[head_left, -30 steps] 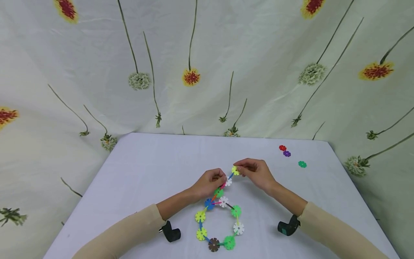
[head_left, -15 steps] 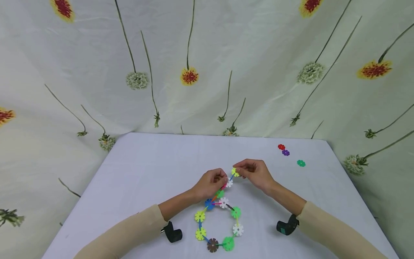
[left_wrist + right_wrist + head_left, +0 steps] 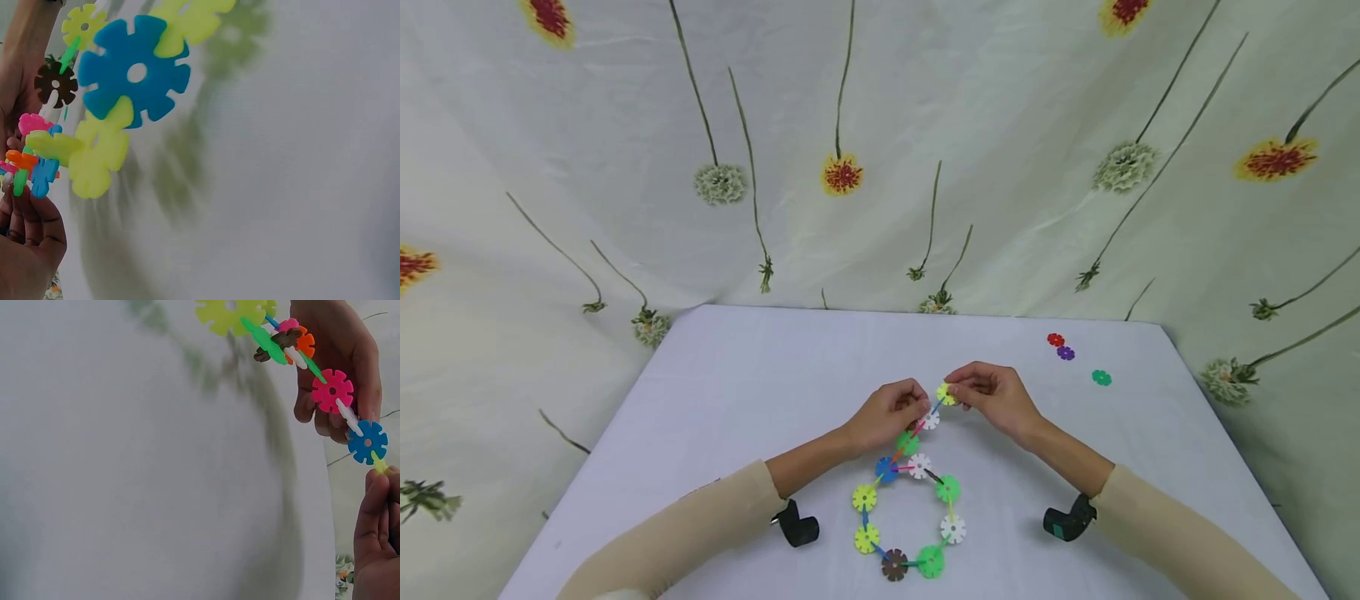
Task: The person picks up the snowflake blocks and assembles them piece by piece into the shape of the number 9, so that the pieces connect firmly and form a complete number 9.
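A chain of interlocking plastic discs (image 3: 908, 442), notched like flowers, rises from a closed ring of the same discs (image 3: 932, 562) on the white table. My left hand (image 3: 889, 414) pinches the chain near its top, fingertips beside a white disc (image 3: 929, 418). At the chain's end, my right hand (image 3: 1000, 400) holds a yellow disc (image 3: 946, 393) between thumb and forefinger. In the right wrist view, a blue disc (image 3: 367, 442) joins that yellow piece, with a pink disc (image 3: 332, 391) further along. A large blue disc (image 3: 136, 72) fills the near part of the left wrist view.
Three loose discs lie at the back right of the table: red (image 3: 1056, 340), purple (image 3: 1065, 353) and green (image 3: 1101, 377). Black wrist cameras (image 3: 797, 525) hang below both sleeves. A flower-print cloth (image 3: 1000, 125) stands behind the table (image 3: 737, 358).
My left hand has risen slightly along the chain, showing more of the green disc and pink link below it. The right hand still holds the yellow disc, a touch higher.
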`<state>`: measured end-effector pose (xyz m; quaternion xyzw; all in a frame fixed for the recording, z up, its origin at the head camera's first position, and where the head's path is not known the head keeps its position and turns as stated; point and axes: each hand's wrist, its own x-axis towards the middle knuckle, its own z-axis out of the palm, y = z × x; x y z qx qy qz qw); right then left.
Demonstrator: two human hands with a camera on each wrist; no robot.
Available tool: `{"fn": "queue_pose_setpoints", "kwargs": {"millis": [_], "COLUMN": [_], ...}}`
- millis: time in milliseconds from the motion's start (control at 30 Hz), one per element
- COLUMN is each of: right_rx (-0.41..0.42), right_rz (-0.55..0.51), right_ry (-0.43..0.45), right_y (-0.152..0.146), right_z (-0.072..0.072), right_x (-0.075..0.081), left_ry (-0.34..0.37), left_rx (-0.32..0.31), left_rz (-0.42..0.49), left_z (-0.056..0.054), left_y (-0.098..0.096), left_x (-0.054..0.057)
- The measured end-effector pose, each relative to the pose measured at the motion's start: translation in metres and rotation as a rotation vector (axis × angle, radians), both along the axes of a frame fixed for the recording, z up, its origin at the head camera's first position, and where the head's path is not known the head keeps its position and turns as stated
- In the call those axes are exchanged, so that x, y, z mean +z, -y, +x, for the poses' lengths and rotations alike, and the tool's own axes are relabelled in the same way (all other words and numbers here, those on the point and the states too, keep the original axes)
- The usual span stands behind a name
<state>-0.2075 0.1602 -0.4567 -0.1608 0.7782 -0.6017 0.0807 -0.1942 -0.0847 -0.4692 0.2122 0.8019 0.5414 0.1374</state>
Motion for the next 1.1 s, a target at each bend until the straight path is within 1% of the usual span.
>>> {"fn": "queue_pose_setpoints", "kwargs": {"millis": [200, 300, 400, 533, 667, 767, 867, 1033, 1100], "right_rx": [0.001, -0.009, -0.013, -0.001, -0.006, -0.056, -0.145, -0.343, -0.407], "right_rz": [-0.065, -0.07, -0.07, -0.065, -0.023, 0.028, 0.112, 0.383, 0.473], "right_ry": [0.027, 0.034, 0.042, 0.045, 0.011, -0.024, -0.042, -0.051, -0.053], "right_y": [0.0, 0.0, 0.0, -0.003, -0.011, -0.024, -0.046, -0.087, -0.1], "right_z": [-0.003, -0.003, -0.003, 0.0, 0.002, -0.001, -0.009, -0.027, -0.034], "right_x": [-0.001, -0.002, -0.003, -0.004, -0.003, -0.005, -0.01, -0.016, -0.018], "left_ry": [0.013, 0.036, 0.06, 0.07, 0.069, 0.063, 0.061, 0.066, 0.071], "left_rx": [0.005, 0.006, 0.012, 0.009, 0.008, 0.02, 0.028, 0.029, 0.033], "left_rz": [0.042, 0.051, 0.052, 0.048, 0.051, 0.045, 0.035, 0.037, 0.037], "left_z": [-0.014, -0.018, -0.018, -0.014, -0.011, -0.01, -0.011, -0.011, -0.012], "left_y": [-0.011, -0.016, -0.018, -0.02, -0.021, -0.021, -0.019, -0.014, -0.013], "left_x": [0.007, 0.009, 0.01, 0.01, 0.01, 0.01, 0.008, 0.005, 0.003]}}
